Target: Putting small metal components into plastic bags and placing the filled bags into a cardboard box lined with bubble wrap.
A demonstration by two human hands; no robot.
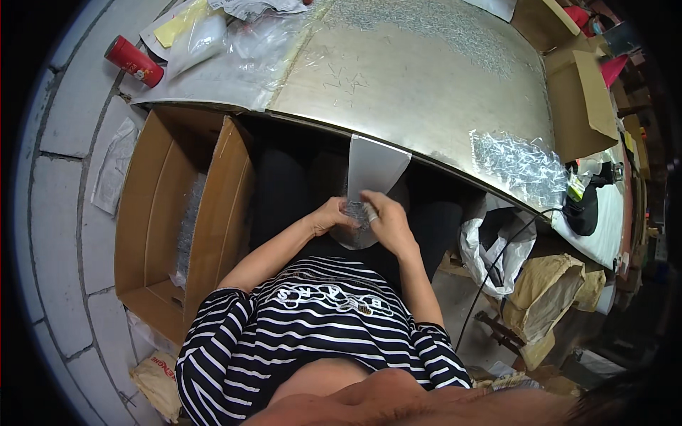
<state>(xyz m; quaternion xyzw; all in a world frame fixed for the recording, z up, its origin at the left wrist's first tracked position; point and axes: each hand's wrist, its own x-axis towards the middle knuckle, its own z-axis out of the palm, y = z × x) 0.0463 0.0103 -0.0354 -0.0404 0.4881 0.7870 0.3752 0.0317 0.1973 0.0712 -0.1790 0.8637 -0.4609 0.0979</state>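
Note:
My left hand (332, 216) and my right hand (388, 217) meet over my lap. Between them is a small clump of thin, silvery metal pieces (353, 210), apparently in a clear plastic bag (357, 240) whose lower part shows beneath my fingers. The left fingers curl round its side. My right hand is closed over the other side, with a pale wrap on one finger; its fingertips are partly hidden. A light grey sheet-like chute (376, 167) slopes from the table edge down to my hands, its lower end near my right fingers.
The metal-topped table (398, 92) bears loose metal pieces at the back and a dense pile (515, 167) at right. A tall cardboard box (153, 213) stands at my left, a red can (135, 61) beyond it. White bags (490, 252) and a black cable (490, 277) are at right.

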